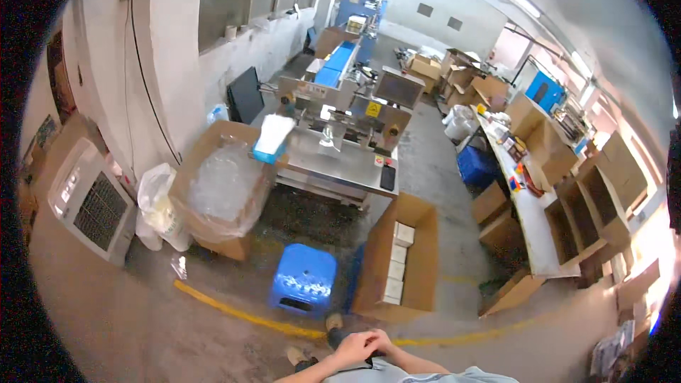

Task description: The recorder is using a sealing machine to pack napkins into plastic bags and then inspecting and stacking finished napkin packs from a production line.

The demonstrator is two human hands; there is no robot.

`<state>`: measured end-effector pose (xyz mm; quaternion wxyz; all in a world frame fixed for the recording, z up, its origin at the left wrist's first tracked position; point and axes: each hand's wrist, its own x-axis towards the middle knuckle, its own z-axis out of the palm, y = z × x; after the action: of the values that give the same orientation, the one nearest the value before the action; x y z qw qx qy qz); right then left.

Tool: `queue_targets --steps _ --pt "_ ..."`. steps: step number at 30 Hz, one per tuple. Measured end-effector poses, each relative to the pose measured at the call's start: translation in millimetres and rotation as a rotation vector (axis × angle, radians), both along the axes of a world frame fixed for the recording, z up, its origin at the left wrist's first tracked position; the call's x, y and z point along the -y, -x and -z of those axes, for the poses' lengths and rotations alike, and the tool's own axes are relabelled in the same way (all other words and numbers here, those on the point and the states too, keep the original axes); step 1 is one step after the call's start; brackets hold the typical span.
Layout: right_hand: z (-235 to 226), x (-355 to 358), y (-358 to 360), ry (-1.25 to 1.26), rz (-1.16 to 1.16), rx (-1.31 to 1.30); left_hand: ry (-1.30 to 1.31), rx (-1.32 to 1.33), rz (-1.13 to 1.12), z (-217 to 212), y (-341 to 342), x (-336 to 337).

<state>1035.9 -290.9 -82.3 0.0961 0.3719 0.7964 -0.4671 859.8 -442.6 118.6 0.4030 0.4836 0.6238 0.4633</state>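
Note:
My left hand point(354, 347) and my right hand point(384, 342) meet in front of my waist, their fingers curled and touching. A small dark patch shows just below them; whether it is a held thing or clothing is unclear. What lies between the fingers is too small to make out. Ahead of my feet stands a blue plastic stool point(304, 276). To its right, a tall open cardboard box point(416, 259) holds several small white boxes point(395, 272) in a row. Neither hand touches the stool or the box.
A metal machine table point(333, 163) with a blue conveyor point(337, 64) stands ahead. Left of it sits a carton point(223, 235) lined with clear plastic, near white bags point(162, 206) and an air cooler point(96, 198). A long workbench point(543, 234) with cardboard shelves point(589, 206) runs along the right.

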Motion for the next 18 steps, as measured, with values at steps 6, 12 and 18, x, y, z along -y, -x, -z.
queue_targets --steps 6,12,18 --pt "-20 34 -46 0.134 0.243 -0.044 0.162 -0.006 0.043 2 -39 14" --pt "-51 3 -155 0.166 0.575 -0.143 0.353 -0.236 0.121 47 -83 3" --pt "-16 -8 -392 0.490 1.279 -0.142 0.635 -0.571 0.567 71 -174 -72"
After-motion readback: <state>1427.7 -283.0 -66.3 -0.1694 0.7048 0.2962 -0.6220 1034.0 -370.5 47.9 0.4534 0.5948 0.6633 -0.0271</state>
